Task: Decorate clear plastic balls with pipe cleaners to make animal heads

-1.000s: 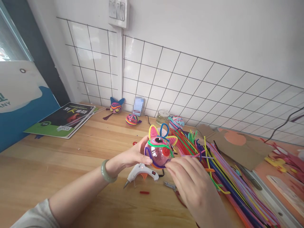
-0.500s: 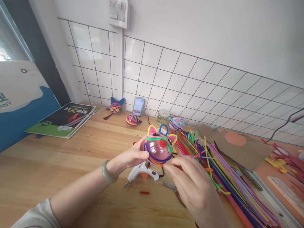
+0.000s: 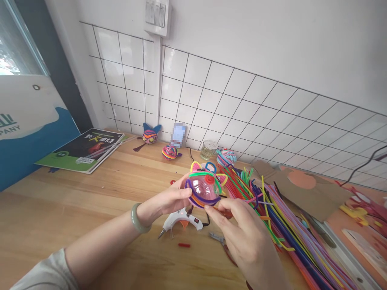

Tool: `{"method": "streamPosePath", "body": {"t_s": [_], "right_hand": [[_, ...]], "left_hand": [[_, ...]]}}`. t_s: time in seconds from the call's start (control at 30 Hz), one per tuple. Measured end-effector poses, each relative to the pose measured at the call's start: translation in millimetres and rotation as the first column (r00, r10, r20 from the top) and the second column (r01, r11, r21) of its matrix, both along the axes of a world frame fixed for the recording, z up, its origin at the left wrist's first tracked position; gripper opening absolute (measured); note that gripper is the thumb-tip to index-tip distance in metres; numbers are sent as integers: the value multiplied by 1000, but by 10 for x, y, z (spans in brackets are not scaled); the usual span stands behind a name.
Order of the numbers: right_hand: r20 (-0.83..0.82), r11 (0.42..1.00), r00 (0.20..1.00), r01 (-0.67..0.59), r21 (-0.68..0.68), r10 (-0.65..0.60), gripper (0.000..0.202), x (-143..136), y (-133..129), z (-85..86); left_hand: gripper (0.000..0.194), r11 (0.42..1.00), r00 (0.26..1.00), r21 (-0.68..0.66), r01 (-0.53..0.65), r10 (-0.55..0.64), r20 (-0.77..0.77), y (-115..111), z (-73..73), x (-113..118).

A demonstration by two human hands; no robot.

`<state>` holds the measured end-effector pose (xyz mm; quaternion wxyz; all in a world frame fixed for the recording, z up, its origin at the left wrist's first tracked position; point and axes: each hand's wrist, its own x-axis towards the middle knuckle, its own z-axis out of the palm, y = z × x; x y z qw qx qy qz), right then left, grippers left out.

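A clear ball (image 3: 202,188) carries purple, orange and green pipe cleaner strips, a red coil and pink ears edged in yellow. My left hand (image 3: 177,197) holds it from the left, thumb on its front. My right hand (image 3: 238,225) touches the ball's lower edge with its index fingertip, the other fingers curled; whether it pinches a strip is too small to tell. Below the ball lies a white glue gun (image 3: 181,219), its nozzle pointing lower left. A short red piece (image 3: 184,245) is in front of it. Pliers (image 3: 217,237) lie partly behind my right hand.
Many colored pipe cleaners (image 3: 302,233) spread along the right, beside brown cardboard (image 3: 305,193). At the back stand a glass jar (image 3: 208,150), a phone (image 3: 178,135) and several decorated balls (image 3: 226,157). A magazine (image 3: 87,149) lies at the left.
The ball has tipped so that its underside strips show more. My right index finger has moved slightly left along its lower edge. The camera view has shifted a little.
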<state>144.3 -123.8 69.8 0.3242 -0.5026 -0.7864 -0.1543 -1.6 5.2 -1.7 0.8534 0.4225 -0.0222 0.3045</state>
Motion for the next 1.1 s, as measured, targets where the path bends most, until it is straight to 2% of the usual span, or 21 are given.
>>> {"method": "streamPosePath", "body": {"t_s": [0.1,0.2,0.37,0.67,0.8,1.1], "right_hand": [[-17,1000,1000,7,-14,-8,32,16,13,-35],[40,999,999,-14,29,13,26,49,27,-79],[85,997,996,-25,75,19,28,79,41,-113],[80,999,996,-39,34,36,29,82,36,-144],[35,1000,999,-5,12,4,35,119,32,-197],[-9,999,999,-36,-32,36,39,137,23,-233]], "left_hand": [[65,1000,1000,5,9,-9,-9,-11,21,15],[71,1000,1000,-1,22,-22,-16,-6,14,26],[61,999,1000,-33,14,-13,10,6,-19,34],[66,999,999,-49,-20,19,-36,-24,59,18],[61,999,999,-48,-20,18,-43,-30,72,16],[51,996,999,-83,-28,26,-29,-5,24,33]]}}
